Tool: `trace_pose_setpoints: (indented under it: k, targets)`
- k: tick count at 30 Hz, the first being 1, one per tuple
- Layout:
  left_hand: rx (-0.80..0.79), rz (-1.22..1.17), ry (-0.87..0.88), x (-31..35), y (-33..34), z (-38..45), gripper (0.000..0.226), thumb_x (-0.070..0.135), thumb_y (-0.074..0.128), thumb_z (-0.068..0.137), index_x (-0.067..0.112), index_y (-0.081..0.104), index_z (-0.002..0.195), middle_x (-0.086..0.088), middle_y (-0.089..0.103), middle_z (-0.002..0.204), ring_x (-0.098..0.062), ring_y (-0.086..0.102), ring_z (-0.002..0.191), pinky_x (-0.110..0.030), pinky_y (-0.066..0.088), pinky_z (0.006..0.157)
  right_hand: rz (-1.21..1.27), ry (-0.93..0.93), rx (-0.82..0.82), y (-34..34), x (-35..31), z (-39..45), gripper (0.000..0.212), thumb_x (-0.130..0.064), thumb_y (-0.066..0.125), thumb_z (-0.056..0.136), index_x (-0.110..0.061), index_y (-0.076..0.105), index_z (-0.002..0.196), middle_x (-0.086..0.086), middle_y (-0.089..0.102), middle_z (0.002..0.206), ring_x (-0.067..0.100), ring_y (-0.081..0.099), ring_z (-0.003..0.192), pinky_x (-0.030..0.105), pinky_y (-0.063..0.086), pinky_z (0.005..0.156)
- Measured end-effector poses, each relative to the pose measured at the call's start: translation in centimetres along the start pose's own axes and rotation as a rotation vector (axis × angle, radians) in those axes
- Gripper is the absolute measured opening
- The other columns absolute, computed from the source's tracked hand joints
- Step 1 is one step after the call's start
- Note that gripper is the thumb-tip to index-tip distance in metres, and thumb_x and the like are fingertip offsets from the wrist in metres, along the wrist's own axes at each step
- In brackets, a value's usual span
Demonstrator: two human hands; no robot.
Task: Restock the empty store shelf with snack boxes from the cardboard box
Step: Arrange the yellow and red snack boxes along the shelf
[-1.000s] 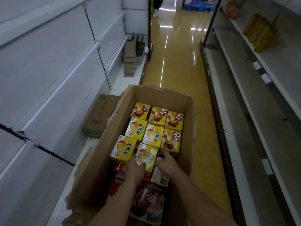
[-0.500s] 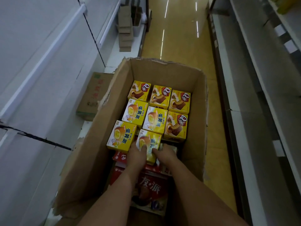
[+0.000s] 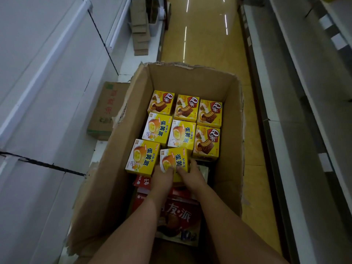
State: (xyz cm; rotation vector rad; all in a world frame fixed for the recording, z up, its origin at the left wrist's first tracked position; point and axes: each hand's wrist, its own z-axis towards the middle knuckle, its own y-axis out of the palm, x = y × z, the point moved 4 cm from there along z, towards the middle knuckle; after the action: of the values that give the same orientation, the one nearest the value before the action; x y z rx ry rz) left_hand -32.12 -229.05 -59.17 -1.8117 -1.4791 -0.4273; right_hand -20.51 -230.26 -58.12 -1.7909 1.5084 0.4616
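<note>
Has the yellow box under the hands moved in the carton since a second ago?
Barely: the yellow box remains beside its left neighbour box, though its near end looks slightly lifted and tilted.

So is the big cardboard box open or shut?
Open: the cardboard box has no top closure, so the yellow snack boxes show inside.

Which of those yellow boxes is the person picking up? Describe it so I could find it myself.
Look inside the big open brown cardboard box in the aisle, filled with small yellow snack boxes. In the row nearest the person, it is the right-hand yellow egg-yolk-pie box. Unlike its neighbours, it sits tilted, with the left hand and right hand gripping its near edge.
</note>
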Motion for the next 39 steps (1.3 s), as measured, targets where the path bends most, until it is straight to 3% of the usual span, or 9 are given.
trace_pose_setpoints:
  k: [7,11,14,17,20,25,29,33,39]
  targets:
    - [-0.129,-0.019,0.098,2.0,-1.1,-3.6,0.037,0.029,0.050,0.097,0.009,0.053,0.128,-0.009,0.060,0.123,-0.028,0.058,0.108,-0.038,0.048,0.091,0.115,0.044,0.062,-2.2,-1.8,-2.5,0.066,-0.029,0.064,0.088,-0.022,0.030,0.144,0.007,0.049,0.137,0.029,0.053,0.120,0.047,0.045,0.100]
    - [-0.111,0.056,0.136,5.2,-2.7,-5.2,0.056,0.038,0.049,0.096,0.007,0.035,0.141,-0.007,0.048,0.136,-0.033,0.046,0.126,-0.033,0.040,0.091,0.128,0.066,0.091,-3.6,-3.9,-4.4,0.081,-0.026,0.074,0.078,-0.016,0.028,0.144,0.010,0.048,0.137,0.030,0.051,0.121,0.046,0.045,0.100]
    - [-0.078,0.092,0.198,7.8,-4.3,-6.4,0.078,0.054,0.051,0.090,0.014,0.020,0.150,-0.011,0.030,0.153,-0.032,0.032,0.138,-0.043,0.034,0.108,0.060,0.064,0.037,-4.4,-6.4,-6.4,0.079,-0.025,0.075,0.076,-0.016,0.031,0.141,0.008,0.047,0.135,0.030,0.050,0.120,0.041,0.047,0.097]
    - [-0.110,0.126,0.168,9.8,-5.6,-7.8,0.088,0.068,0.051,0.080,0.023,0.023,0.151,-0.007,0.026,0.155,-0.032,0.028,0.140,-0.049,0.031,0.111,-0.040,0.007,-0.067,-5.2,-9.0,-8.8,0.072,-0.017,0.073,0.081,-0.019,0.034,0.142,0.006,0.037,0.143,0.027,0.041,0.129,0.035,0.043,0.092]
    - [-0.138,0.021,0.082,11.0,-6.6,-9.1,0.092,0.070,0.059,0.075,0.019,0.033,0.147,-0.009,0.036,0.150,-0.034,0.040,0.133,-0.049,0.039,0.105,-0.036,-0.091,-0.072,-6.0,-10.8,-10.7,0.075,-0.016,0.075,0.080,-0.017,0.034,0.143,0.005,0.034,0.148,0.024,0.034,0.136,0.034,0.039,0.097]
    - [-0.095,-0.187,0.078,12.8,-7.5,-11.8,0.085,0.069,0.061,0.073,0.016,0.046,0.139,-0.010,0.050,0.138,-0.033,0.051,0.120,-0.045,0.046,0.094,0.145,-0.177,0.099,-6.8,-12.2,-14.2,0.124,-0.044,0.088,0.049,-0.019,0.018,0.149,0.005,0.040,0.145,0.024,0.044,0.130,0.041,0.045,0.102]
    - [-0.130,-0.279,0.119,14.1,-7.1,-14.3,0.100,0.077,0.061,0.064,0.018,0.041,0.142,-0.009,0.050,0.138,-0.034,0.051,0.122,-0.054,0.045,0.098,0.135,-0.149,0.086,-7.7,-12.1,-16.7,0.082,-0.011,0.081,0.071,-0.014,0.029,0.134,0.002,0.051,0.121,0.016,0.053,0.105,0.017,0.049,0.066]
    - [-0.194,-0.280,0.180,15.2,-6.4,-17.6,0.110,0.083,0.058,0.056,0.016,0.040,0.142,-0.009,0.048,0.140,-0.034,0.050,0.123,-0.051,0.046,0.098,0.117,-0.161,0.188,-9.7,-12.2,-18.9,0.085,-0.003,0.080,0.068,-0.012,0.031,0.137,0.006,0.054,0.121,0.022,0.057,0.109,0.031,0.054,0.083]
    - [-0.238,-0.150,0.354,16.8,-4.5,-22.0,0.077,0.061,0.052,0.086,0.016,0.034,0.145,-0.010,0.043,0.144,-0.033,0.042,0.130,-0.046,0.042,0.102,0.157,-0.235,0.300,-13.5,-11.0,-23.3,0.071,0.000,0.078,0.069,-0.013,0.043,0.130,0.007,0.061,0.115,0.018,0.062,0.095,0.026,0.053,0.072]
